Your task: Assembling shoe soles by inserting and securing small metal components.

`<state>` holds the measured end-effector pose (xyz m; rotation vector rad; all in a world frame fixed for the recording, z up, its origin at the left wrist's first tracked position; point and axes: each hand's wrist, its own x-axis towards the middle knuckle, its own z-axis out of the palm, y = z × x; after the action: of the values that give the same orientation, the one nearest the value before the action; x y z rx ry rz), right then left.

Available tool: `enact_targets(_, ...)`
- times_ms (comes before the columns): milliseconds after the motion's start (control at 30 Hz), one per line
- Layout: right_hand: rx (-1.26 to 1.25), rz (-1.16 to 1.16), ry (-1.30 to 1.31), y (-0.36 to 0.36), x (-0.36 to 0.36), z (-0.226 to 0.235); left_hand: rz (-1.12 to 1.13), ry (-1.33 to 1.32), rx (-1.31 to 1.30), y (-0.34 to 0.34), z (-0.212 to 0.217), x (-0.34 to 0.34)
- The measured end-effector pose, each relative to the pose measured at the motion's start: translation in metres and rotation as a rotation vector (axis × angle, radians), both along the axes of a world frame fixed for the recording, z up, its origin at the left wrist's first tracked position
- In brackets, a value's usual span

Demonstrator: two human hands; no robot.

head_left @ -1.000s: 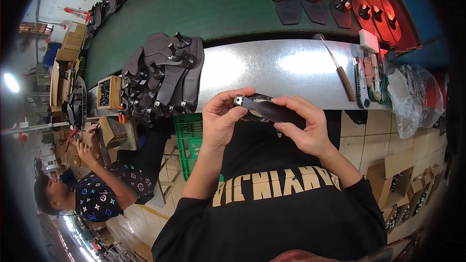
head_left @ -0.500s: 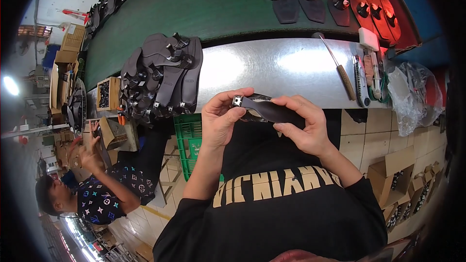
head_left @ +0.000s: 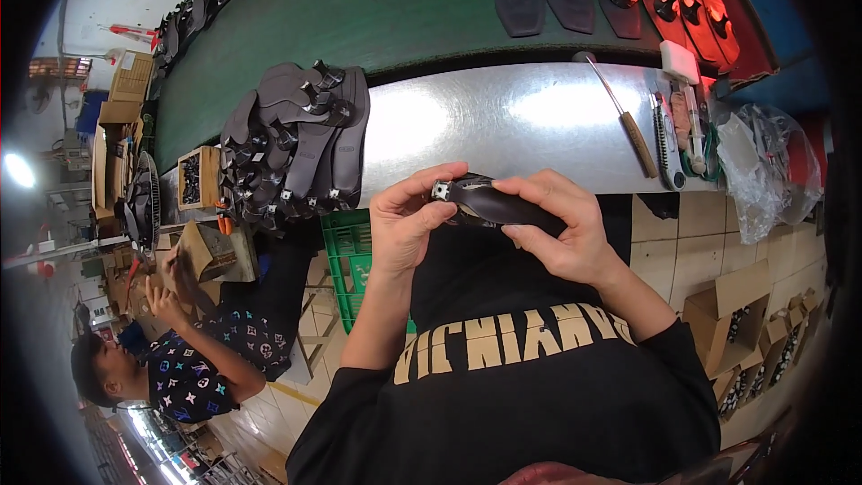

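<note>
Between both hands, in front of my chest, is a dark sandal piece (head_left: 514, 207) with a smooth curved surface and a shiny, light-coloured fitting at its left end. The thumb and fingers of my left hand (head_left: 406, 216) pinch that end around the fitting. My right hand (head_left: 566, 223) grips the other end, thumb below and fingers above. The fingers hide part of its shape. Left of my hands, a pile of dark sandals (head_left: 301, 139) with glossy straps lies on the metal bench top (head_left: 467, 117).
A screwdriver (head_left: 633, 130), a box cutter (head_left: 667, 144) and a plastic bag (head_left: 768, 166) lie at the bench's right. Behind runs a green conveyor belt (head_left: 404, 9) carrying sandals. A co-worker (head_left: 206, 355) sits at left, near a green crate (head_left: 348, 256). Cardboard boxes (head_left: 723, 319) stand lower right.
The held sandal piece has tilted slightly in my grip; both hands keep their hold. The co-worker's hands have moved lower. Sandals on the belt appear shifted slightly left, along with the whole view.
</note>
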<state>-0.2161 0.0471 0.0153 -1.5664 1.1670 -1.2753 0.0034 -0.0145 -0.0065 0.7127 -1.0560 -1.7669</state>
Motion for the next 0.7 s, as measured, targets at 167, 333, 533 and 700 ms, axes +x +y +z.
enact_targets(167, -0.103, 0.005, 0.137, -0.005, -0.004, 0.009, -0.045, -0.069, -0.129, 0.0, 0.001, 0.001)
enact_targets(333, -0.183, 0.048, 0.256, -0.009, -0.007, 0.021, -0.079, -0.078, -0.23, -0.001, 0.003, 0.005)
enact_targets(533, -0.211, 0.025, 0.314, -0.008, -0.005, 0.022, -0.148, -0.114, -0.312, -0.004, 0.0, 0.01)
enact_targets(700, -0.196, 0.016, 0.334, -0.008, -0.003, 0.018, -0.159, -0.165, -0.35, -0.001, 0.003, 0.007)
